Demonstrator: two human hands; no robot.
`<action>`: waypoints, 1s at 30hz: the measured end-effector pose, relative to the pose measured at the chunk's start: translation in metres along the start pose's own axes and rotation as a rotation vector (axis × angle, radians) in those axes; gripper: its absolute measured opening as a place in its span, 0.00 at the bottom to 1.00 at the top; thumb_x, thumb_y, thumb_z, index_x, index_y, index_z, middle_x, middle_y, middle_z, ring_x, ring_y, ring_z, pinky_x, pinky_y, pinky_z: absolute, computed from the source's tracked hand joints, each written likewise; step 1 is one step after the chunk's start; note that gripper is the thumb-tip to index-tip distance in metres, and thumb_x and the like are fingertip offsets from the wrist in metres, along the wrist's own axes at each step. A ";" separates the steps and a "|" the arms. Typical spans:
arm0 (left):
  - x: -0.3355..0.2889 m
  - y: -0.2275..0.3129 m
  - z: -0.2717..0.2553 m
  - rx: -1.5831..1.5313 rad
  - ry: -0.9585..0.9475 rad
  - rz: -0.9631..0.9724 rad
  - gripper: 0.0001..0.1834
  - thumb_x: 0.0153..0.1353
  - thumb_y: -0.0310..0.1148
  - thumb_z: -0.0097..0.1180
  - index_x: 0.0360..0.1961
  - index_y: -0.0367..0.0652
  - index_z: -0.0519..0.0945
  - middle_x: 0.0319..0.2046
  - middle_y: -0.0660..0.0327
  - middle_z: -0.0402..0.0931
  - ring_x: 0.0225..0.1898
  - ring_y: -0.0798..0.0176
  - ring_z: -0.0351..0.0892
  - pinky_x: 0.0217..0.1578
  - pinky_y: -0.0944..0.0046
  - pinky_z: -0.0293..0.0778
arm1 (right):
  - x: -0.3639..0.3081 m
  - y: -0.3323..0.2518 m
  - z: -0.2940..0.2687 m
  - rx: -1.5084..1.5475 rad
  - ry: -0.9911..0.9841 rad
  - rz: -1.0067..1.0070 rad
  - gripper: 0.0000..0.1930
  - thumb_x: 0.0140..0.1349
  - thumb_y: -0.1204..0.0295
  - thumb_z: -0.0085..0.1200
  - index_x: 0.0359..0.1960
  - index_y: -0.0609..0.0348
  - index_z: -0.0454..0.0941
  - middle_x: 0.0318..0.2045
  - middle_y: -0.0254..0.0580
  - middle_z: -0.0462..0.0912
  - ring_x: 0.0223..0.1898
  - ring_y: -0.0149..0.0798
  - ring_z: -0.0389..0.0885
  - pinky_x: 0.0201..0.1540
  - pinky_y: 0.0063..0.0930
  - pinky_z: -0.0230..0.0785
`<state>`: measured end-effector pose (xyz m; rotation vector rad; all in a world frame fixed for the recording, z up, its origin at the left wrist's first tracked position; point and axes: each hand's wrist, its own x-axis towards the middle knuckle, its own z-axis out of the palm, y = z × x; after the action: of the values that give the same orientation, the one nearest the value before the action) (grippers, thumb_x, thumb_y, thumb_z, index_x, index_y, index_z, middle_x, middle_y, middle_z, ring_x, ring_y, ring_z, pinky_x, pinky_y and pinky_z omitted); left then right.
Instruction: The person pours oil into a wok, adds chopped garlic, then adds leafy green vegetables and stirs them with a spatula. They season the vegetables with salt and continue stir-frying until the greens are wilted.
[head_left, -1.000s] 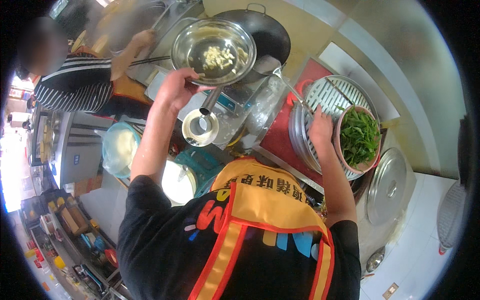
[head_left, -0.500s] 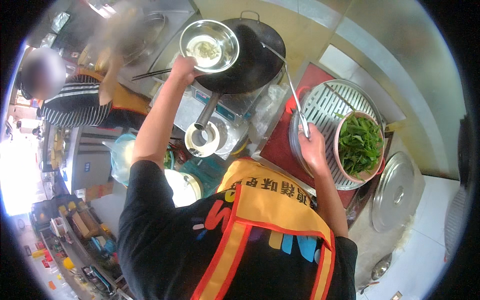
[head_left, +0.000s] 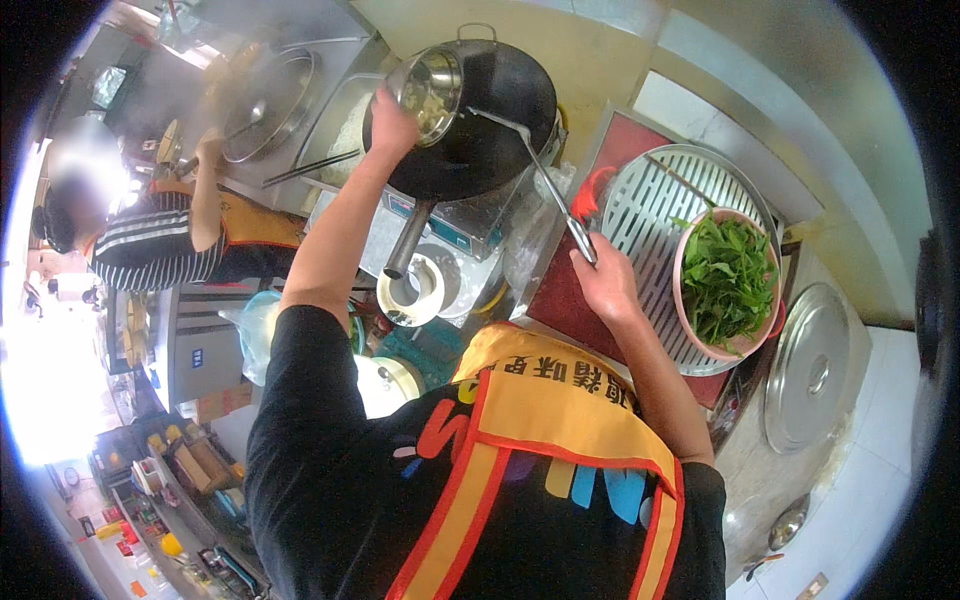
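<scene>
My left hand (head_left: 393, 126) grips a shiny metal bowl (head_left: 436, 84) by its side. The bowl is tilted over the dark wok (head_left: 521, 75), with pale, chopped-looking bits inside. In my right hand (head_left: 606, 278) is the handle of a long metal cooking utensil (head_left: 551, 186). That utensil slants up and left into the wok, and its head is hard to make out against the dark metal. The wok stands on a burner unit (head_left: 470, 236), its tubular handle (head_left: 408, 240) pointing toward me.
Right of the wok, a pink bowl of green leaves (head_left: 728, 282) sits on a slotted metal tray (head_left: 640, 200). A round lid (head_left: 815, 370) lies beyond it. A white ring-shaped container (head_left: 428, 300) is below the wok handle. A co-worker (head_left: 165, 235) stands at left by a steaming pan (head_left: 290, 110).
My left hand has tipped the metal bowl toward the wok; before, it was nearly level. My right hand has shifted slightly left with the utensil. The co-worker's arm has moved.
</scene>
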<state>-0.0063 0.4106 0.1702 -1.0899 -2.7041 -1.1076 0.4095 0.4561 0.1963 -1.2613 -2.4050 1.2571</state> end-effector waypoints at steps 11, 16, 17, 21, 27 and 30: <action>-0.024 0.042 -0.004 0.358 -0.061 0.421 0.43 0.51 0.14 0.51 0.70 0.36 0.51 0.56 0.38 0.64 0.58 0.34 0.65 0.57 0.47 0.69 | 0.000 0.012 0.014 -0.038 0.151 -0.092 0.20 0.66 0.62 0.54 0.57 0.57 0.73 0.37 0.61 0.82 0.41 0.63 0.80 0.42 0.48 0.72; -0.035 0.052 -0.003 0.447 -0.075 0.430 0.45 0.51 0.14 0.52 0.71 0.39 0.50 0.59 0.41 0.62 0.61 0.34 0.62 0.57 0.47 0.71 | -0.006 0.006 0.009 -0.103 0.103 -0.091 0.23 0.66 0.61 0.52 0.58 0.60 0.72 0.38 0.60 0.83 0.40 0.61 0.82 0.43 0.51 0.73; -0.038 0.053 -0.004 0.451 -0.078 0.425 0.45 0.51 0.14 0.52 0.71 0.40 0.49 0.60 0.41 0.61 0.61 0.34 0.61 0.57 0.47 0.71 | -0.008 0.005 0.008 -0.107 0.088 -0.083 0.23 0.66 0.61 0.52 0.58 0.60 0.72 0.38 0.60 0.83 0.40 0.61 0.82 0.43 0.51 0.73; -0.035 0.056 -0.010 0.446 -0.081 0.453 0.47 0.51 0.14 0.53 0.72 0.41 0.48 0.61 0.42 0.61 0.62 0.34 0.61 0.57 0.47 0.72 | -0.004 0.009 0.014 -0.099 0.148 -0.119 0.22 0.65 0.63 0.54 0.59 0.57 0.72 0.38 0.60 0.82 0.41 0.63 0.80 0.43 0.50 0.72; -0.039 0.050 -0.014 0.309 0.060 0.359 0.48 0.49 0.13 0.53 0.72 0.41 0.49 0.59 0.41 0.62 0.61 0.35 0.63 0.60 0.48 0.69 | -0.004 0.001 0.014 -0.143 0.119 -0.142 0.22 0.65 0.64 0.54 0.58 0.60 0.72 0.38 0.60 0.82 0.40 0.62 0.81 0.42 0.50 0.73; -0.033 0.042 -0.025 0.240 0.125 0.327 0.46 0.49 0.12 0.51 0.71 0.39 0.50 0.55 0.37 0.64 0.58 0.34 0.66 0.58 0.49 0.68 | 0.006 -0.006 0.012 -0.214 0.126 -0.201 0.21 0.65 0.64 0.54 0.57 0.60 0.73 0.38 0.59 0.83 0.39 0.61 0.81 0.40 0.50 0.73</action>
<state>0.0386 0.3966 0.2057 -1.3084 -2.3726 -0.7522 0.3965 0.4512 0.1912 -1.0771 -2.5501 0.8601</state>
